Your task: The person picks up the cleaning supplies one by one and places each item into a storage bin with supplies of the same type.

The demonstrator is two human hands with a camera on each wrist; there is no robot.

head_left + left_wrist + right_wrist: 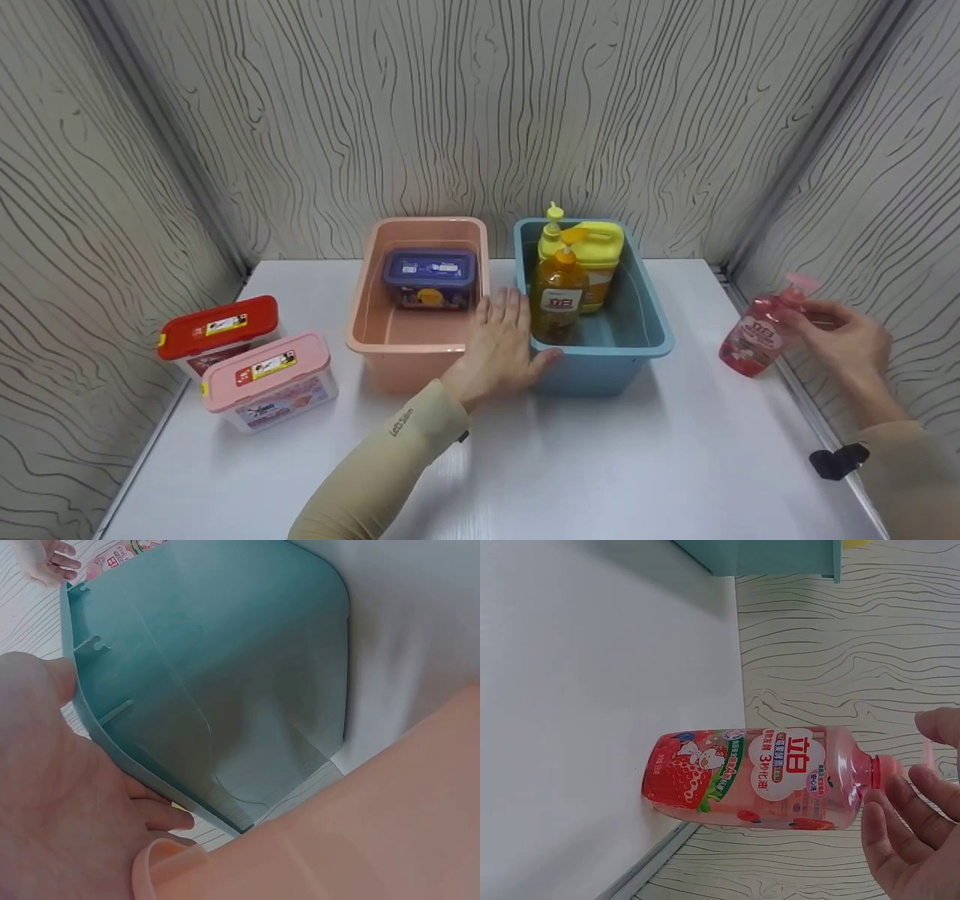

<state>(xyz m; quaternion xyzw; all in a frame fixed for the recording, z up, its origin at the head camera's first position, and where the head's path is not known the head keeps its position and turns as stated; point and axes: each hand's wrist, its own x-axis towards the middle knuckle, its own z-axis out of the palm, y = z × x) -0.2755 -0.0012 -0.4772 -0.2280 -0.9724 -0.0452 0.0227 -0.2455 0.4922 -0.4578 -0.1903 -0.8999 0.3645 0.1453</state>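
My left hand [500,349] lies over the neighbouring rims of a pink bin [409,347] and a blue bin [615,350], fingers straight and thumb spread onto the blue side. In the left wrist view the same hand [67,765] is beside the blue bin's rim [86,716]. At the far right a pink pump bottle of dish soap [759,335] stands on the table. My right hand [851,341] is at its neck. The right wrist view has the fingers [911,821] loosely bent beside the bottle's collar, the thumb held apart.
A purple lidded tub [430,279] sits in the pink bin. The blue bin holds an amber pump bottle [559,296] and a yellow jug [602,251]. Red-lidded [217,326] and pink-lidded tubs [268,375] stand at left. Patterned walls [480,112] enclose the white table [652,465].
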